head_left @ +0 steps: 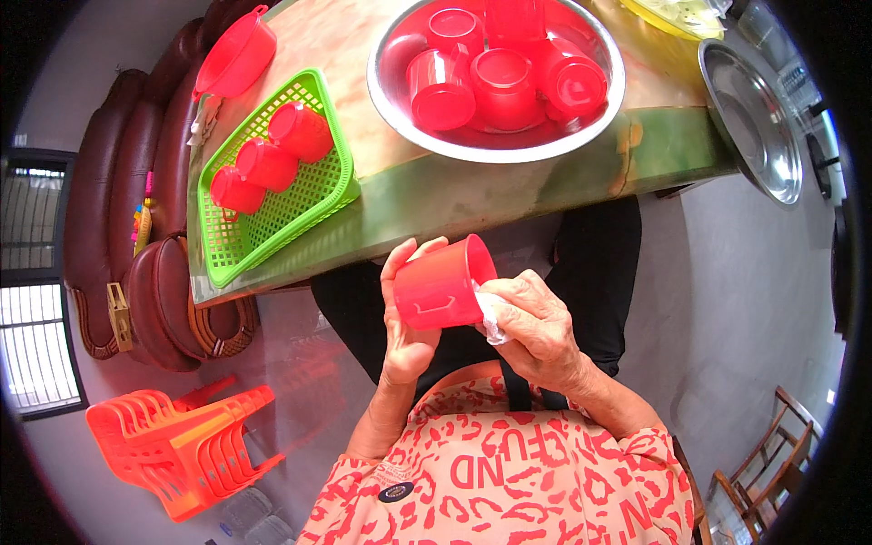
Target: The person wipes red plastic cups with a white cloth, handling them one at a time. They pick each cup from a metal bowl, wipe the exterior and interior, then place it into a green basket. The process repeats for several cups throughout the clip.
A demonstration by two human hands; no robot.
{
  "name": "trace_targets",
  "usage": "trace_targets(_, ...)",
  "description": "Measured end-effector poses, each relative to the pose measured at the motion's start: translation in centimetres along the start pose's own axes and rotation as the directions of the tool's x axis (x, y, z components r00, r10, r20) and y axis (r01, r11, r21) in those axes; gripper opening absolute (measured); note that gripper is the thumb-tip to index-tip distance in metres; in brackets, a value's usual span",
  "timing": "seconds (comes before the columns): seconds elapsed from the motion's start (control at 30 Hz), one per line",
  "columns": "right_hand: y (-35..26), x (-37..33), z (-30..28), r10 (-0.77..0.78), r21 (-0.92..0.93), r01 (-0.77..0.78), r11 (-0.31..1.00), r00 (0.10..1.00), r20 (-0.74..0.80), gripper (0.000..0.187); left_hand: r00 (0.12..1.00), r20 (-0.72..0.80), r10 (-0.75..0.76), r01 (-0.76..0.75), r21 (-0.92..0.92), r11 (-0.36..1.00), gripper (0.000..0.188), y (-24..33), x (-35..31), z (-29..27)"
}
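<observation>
A red plastic mug [434, 289] lies tilted in my left hand [405, 341], its mouth facing right and its handle on the side toward me. My left fingers and thumb wrap round its base end. My right hand [538, 329] pinches a crumpled white cloth [491, 313] against the mug's rim, with part of the cloth hanging below. Beyond my hands, on the table [427, 195], a metal basin [406, 134] holds several red mugs [504, 86]. To its left, a green plastic basket [318, 202] carries three red mugs [268, 164] in a row.
A red plastic colander [238, 53] sits at the table's far left. An empty metal basin [752, 123] leans by the right edge, near a yellow container [681, 18]. Stacked orange plastic chairs [186, 445] and a brown leather sofa [127, 163] stand left; a wooden chair [772, 463] is lower right.
</observation>
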State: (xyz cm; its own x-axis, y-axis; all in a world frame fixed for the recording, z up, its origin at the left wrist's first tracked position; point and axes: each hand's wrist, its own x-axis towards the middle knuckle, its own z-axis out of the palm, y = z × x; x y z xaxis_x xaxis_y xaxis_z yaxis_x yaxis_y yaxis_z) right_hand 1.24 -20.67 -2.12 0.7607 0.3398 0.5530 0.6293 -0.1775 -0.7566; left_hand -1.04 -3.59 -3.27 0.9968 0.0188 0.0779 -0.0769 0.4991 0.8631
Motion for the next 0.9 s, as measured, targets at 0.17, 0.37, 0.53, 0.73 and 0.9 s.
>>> trace_targets(0.17,0.6,-0.8,1.1,-0.010,0.062,0.008,0.998,0.999,0.034,0.034,0.984,-0.175,0.035,0.001,0.197,0.980,0.091,-0.9,-0.5,-0.6)
trace_targets(0.37,1.6,-0.4,-0.7,-0.084,-0.197,0.138,0.971,0.962,0.261,0.034,0.944,-0.186,-0.273,0.267,-0.057,0.962,0.069,-0.8,-0.7,-1.0)
trace_targets(0.53,3.5,0.0,-1.5,-0.194,-0.419,0.314,0.852,0.933,0.304,0.040,0.915,-0.126,-0.383,0.352,-0.212,0.912,0.058,-0.3,-0.1,-0.6)
trace_targets(0.73,2.2,-0.6,-0.8,-0.052,-0.210,0.120,0.970,0.951,0.304,0.026,0.936,-0.199,-0.291,0.283,-0.069,0.957,0.061,-0.7,-0.2,-0.9)
trace_targets(0.9,1.1,0.1,-2.4,-0.082,0.064,0.061,0.996,0.909,0.409,0.025,0.942,-0.246,-0.227,0.218,-0.065,0.974,0.055,-1.3,-0.1,-0.8)
